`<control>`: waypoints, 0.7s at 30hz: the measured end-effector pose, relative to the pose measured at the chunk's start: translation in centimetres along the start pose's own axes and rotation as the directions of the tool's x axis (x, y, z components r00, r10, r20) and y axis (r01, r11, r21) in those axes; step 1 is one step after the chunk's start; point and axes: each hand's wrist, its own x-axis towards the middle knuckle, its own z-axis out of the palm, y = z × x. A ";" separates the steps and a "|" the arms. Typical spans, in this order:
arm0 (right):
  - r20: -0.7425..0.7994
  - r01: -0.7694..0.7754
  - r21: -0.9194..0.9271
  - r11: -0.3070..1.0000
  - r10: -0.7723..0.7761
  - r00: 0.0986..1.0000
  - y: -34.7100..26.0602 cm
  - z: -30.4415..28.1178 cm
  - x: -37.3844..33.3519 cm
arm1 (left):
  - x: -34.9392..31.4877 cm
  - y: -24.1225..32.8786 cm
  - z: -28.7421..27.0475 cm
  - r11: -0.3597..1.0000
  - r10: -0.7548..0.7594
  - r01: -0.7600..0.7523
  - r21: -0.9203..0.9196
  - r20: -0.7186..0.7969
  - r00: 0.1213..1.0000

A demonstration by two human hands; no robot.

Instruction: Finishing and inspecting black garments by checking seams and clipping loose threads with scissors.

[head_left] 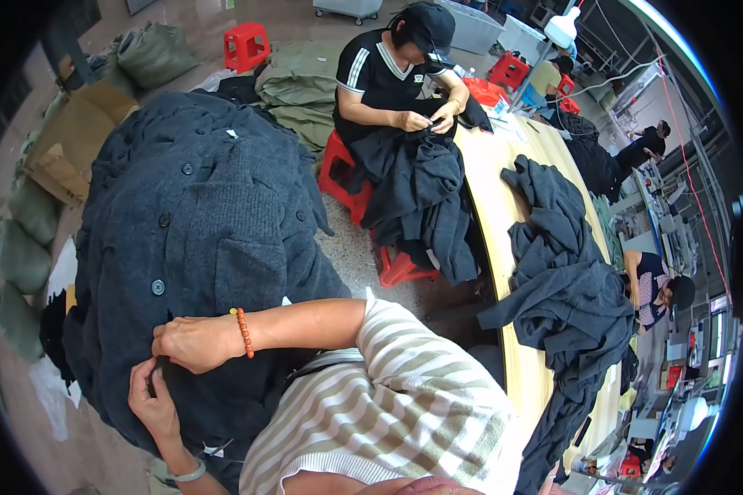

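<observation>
A dark grey knitted cardigan (223,214) with round buttons and patch pockets lies spread on top of a large pile. My right hand (196,342), with an orange bead bracelet at its wrist, is closed and pinches the cardigan's front edge below a button (158,287). Just nearer to me, my left hand (154,406) grips the same edge between thumb and fingers, its wrist wearing a pale bangle (188,472). The fingertips of both hands almost meet. Whether a button or thread lies between them is hidden.
A co-worker (404,91) on a red stool (338,177) handles a dark garment ahead. Along the right runs a pale wooden table (516,363) heaped with dark garments (565,272). An open cardboard box (74,148) and stuffed green sacks (25,256) stand at the left.
</observation>
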 end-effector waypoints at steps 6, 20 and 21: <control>-0.033 -0.014 -0.002 1.000 0.013 0.999 0.1 0.3 -0.2 | 0.9 0.4 -0.7 0.999 -0.008 0.004 0.036 0.095 0.995; 0.017 -0.059 -0.443 0.895 0.074 0.997 -0.6 -6.3 -4.0 | 1.4 2.2 -0.4 0.892 0.079 -0.012 0.453 -0.131 0.988; 0.001 -0.086 -0.421 0.903 0.095 0.996 -0.4 -6.3 -3.8 | 1.8 3.2 0.1 0.889 0.134 -0.055 0.454 -0.144 0.980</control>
